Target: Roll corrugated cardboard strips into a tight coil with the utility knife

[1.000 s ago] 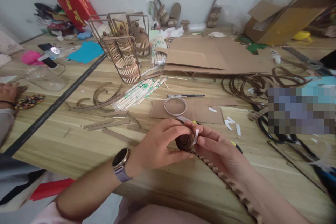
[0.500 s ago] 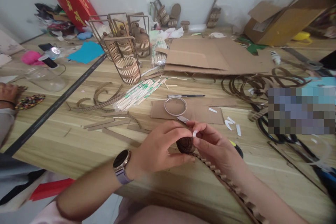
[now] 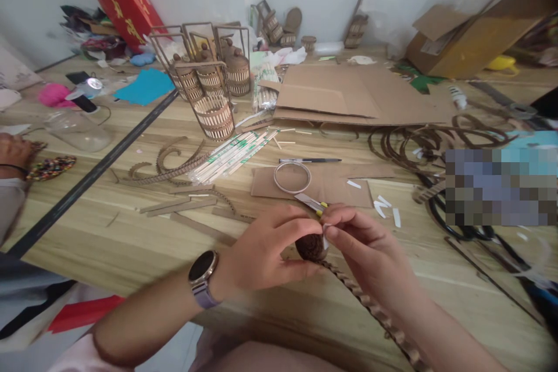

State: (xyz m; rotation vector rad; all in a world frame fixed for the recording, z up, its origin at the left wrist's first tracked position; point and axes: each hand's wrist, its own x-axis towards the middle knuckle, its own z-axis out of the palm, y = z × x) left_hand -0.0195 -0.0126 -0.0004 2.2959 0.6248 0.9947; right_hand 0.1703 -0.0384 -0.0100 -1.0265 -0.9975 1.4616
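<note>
My left hand, with a watch on its wrist, is closed around a dark brown coil of corrugated cardboard. From the coil a ridged strip runs down to the lower right, beneath my right forearm. Between finger and thumb, my right hand pinches a small white piece against the coil's right side. A cutter blade with yellow parts shows just behind my fingertips. Past it a round ring lies on a flat cardboard piece, where a black pen also rests.
Wrapped sticks lie beyond my left hand, with framed lantern-like baskets behind. White slips and coiled strips are on the right. Large cardboard sheets lie farther back. Another person's hand is at the left edge.
The white piece has moved down against the coil with my right fingers. More of the cutter with its yellow parts now shows behind my hands. My left hand keeps its hold.
</note>
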